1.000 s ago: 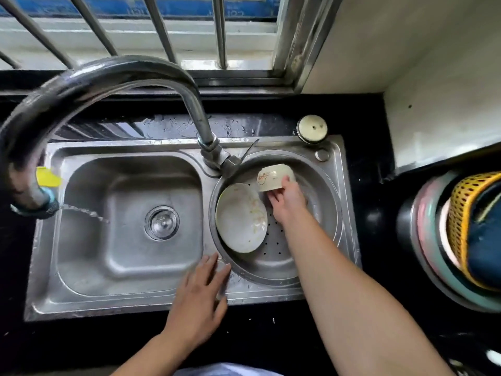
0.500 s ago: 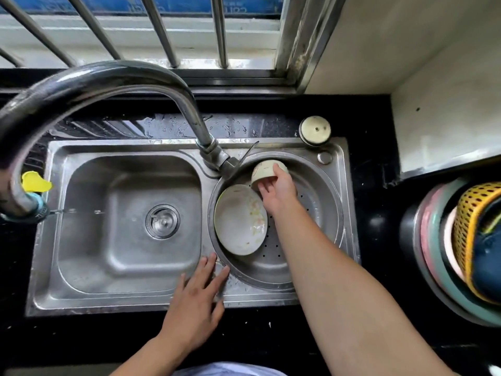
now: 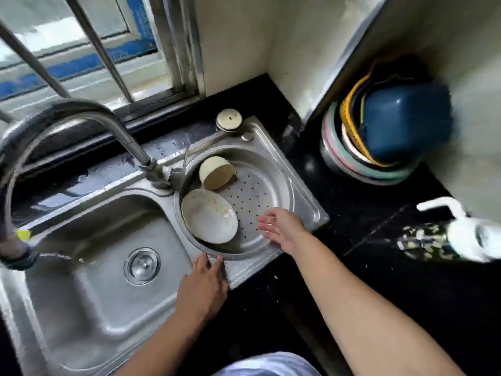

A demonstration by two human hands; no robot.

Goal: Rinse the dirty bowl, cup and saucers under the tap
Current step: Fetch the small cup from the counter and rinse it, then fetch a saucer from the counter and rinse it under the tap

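Note:
A cream cup [image 3: 216, 172] lies tilted, base toward me, at the back of the round perforated strainer basin [image 3: 254, 196]. A dirty white bowl [image 3: 209, 216] leans on the basin's left wall, smeared inside. My right hand [image 3: 282, 228] hovers over the basin's front right rim, fingers spread, holding nothing. My left hand [image 3: 203, 289] rests flat on the sink's front edge below the bowl. The curved tap [image 3: 81, 115] arches left, and a thin stream of water runs from its spout [image 3: 19, 256] into the main sink [image 3: 108, 267]. No saucers are in sight.
A stack of basins with a yellow basket and blue tub [image 3: 390, 131] stands on the black counter at the right. A white object [image 3: 466, 234], blurred, lies at the far right. A round cream cap [image 3: 229, 118] sits behind the strainer. Window bars run along the back.
My right hand let go of the cup and drew back toward the basin's front right rim. The cup now lies in the strainer. The view swung to the right.

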